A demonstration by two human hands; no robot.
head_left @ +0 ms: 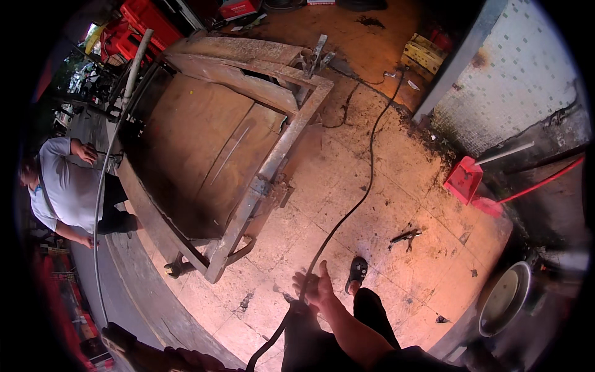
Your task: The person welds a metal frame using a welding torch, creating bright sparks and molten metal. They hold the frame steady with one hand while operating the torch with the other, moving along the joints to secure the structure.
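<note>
Because everything sits on the tiled floor (pixel 403 180), the rusty metal frame (pixel 279 158) takes most of the room: boxy, sheet-lined, at left of centre. Co-worker (pixel 71 180) in a light shirt stands on its far left side.

Black cable (pixel 372 162) is the thing being handled. It runs from the back of the floor, right of the frame, curves down to the right hand (pixel 319 290), then goes out at the lower edge near the left hand (pixel 189 358).

Judging by looks: rubbery jacket, bendy but springy, light per stretch, heavier with the full length dragging. Not fragile, could be slick if oily. Best hold is a loose full-palm wrap where it crosses the right hand, second grip further down the slack; avoid sharp kinks.

Right hand: palm up, thumb spread, cable lying across the fingers, not clenched. Left hand: dark and cut off by the edge, can't tell if it's gripping anything.

Round metal basin (pixel 503 301) at far right, red dustpan (pixel 463 180) near the wall, small dark clamp-like tool (pixel 406 237) on the tiles, apart from the cable.
</note>
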